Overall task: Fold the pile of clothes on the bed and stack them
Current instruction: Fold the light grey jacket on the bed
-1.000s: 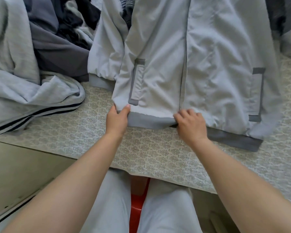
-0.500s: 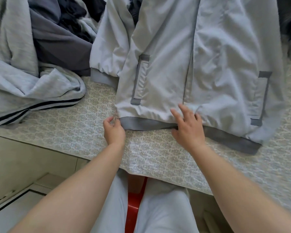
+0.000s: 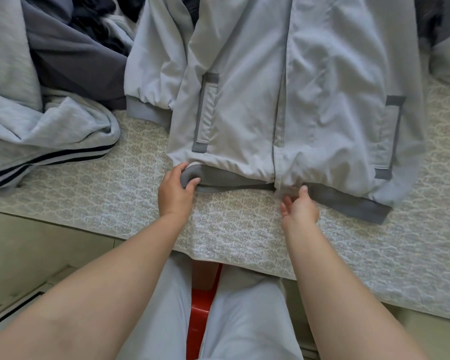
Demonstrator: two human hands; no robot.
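Clothes lie in a heap [image 3: 52, 81] toward the far left corner of the bed [image 3: 244, 229], and the one piece I am working on, a pale grey zip jacket [image 3: 270, 100], is spread front-up across the middle of the patterned cover, its darker grey hem band [image 3: 244, 181] running close to the near edge. From the head view, my left hand [image 3: 176, 193] grips the left end of that hem band, thumb on top and fingers curled under, so the corner rolls up over my fingers. My right hand [image 3: 300, 207] is relaxed and holds nothing, fingers loosely spread, with one fingertip touching the hem just beside the bottom of the zip [image 3: 277, 152] (the zip looks closed as far as I can see it). The jacket's left sleeve [image 3: 153, 74] lies folded alongside the body, its cuff pointing at the near edge. Left of the jacket, a light grey garment with dark stripes [image 3: 50, 141] spills toward the near left edge, with a dark grey piece [image 3: 76, 63] behind it. Below the bed edge I see my light trousers [image 3: 244, 320] and a red stool [image 3: 200, 302] between my legs.
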